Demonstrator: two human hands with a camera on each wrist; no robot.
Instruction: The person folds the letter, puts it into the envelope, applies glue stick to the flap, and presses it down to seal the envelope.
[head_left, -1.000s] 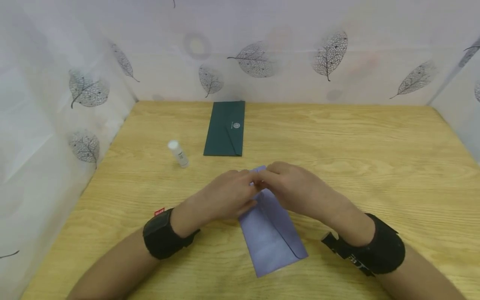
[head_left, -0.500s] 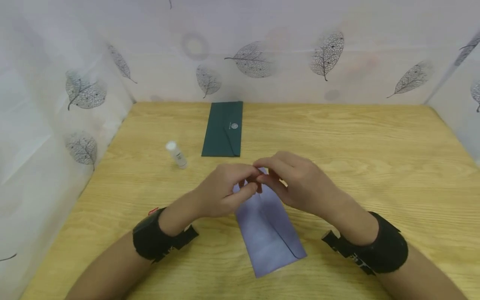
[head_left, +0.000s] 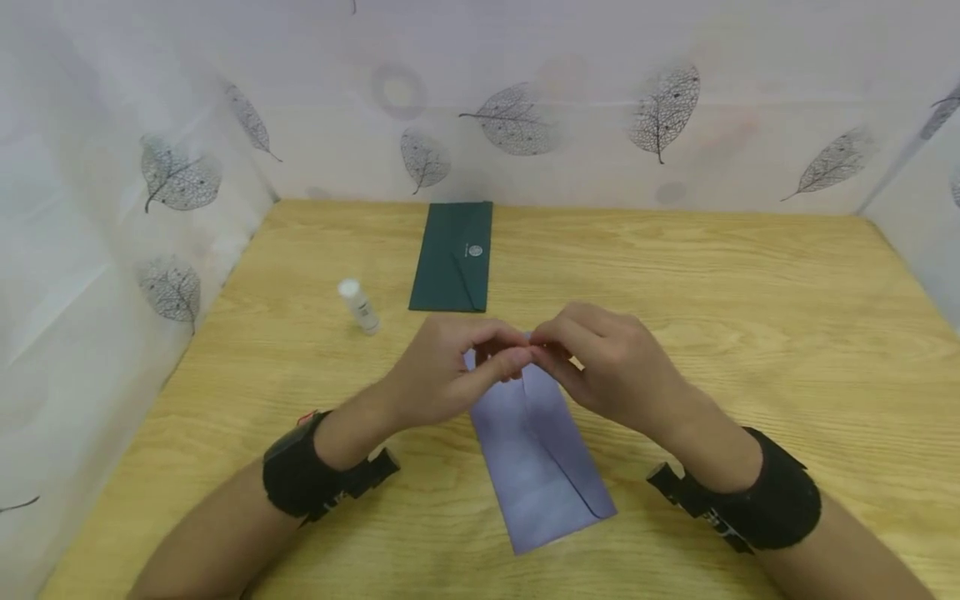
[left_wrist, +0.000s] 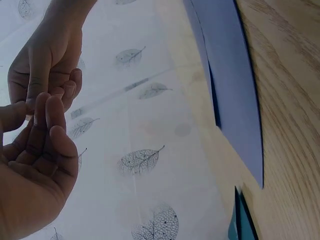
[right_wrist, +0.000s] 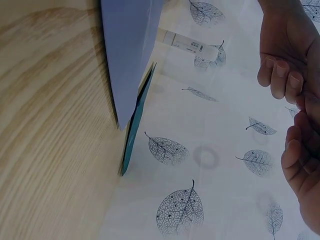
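A lilac envelope [head_left: 536, 467] lies on the table under both hands, its long flap edge slanting toward the near right corner. Above its far end my left hand [head_left: 442, 371] and my right hand [head_left: 615, 367] meet, thumb and index fingertips pinched together. Whatever small thing they pinch is hidden by the fingertips; I cannot tell what it is. In the left wrist view the left hand [left_wrist: 35, 185] has its other fingers curled, close against the right hand [left_wrist: 50, 65]. The envelope [right_wrist: 127, 55] stays apart from both hands in the right wrist view.
A dark green envelope [head_left: 452, 258] with a pale round emblem lies farther back. Left of it is a small white tube [head_left: 360, 308] with a cap. Something red [head_left: 306, 417] peeks out behind the left wristband. Leaf-patterned cloth [head_left: 517, 117] encloses the table [head_left: 720, 292].
The hands were clasped tightly low over the envelope; they have lifted and drawn slightly apart, with only fingertips meeting now. The envelopes and tube have stayed in place.
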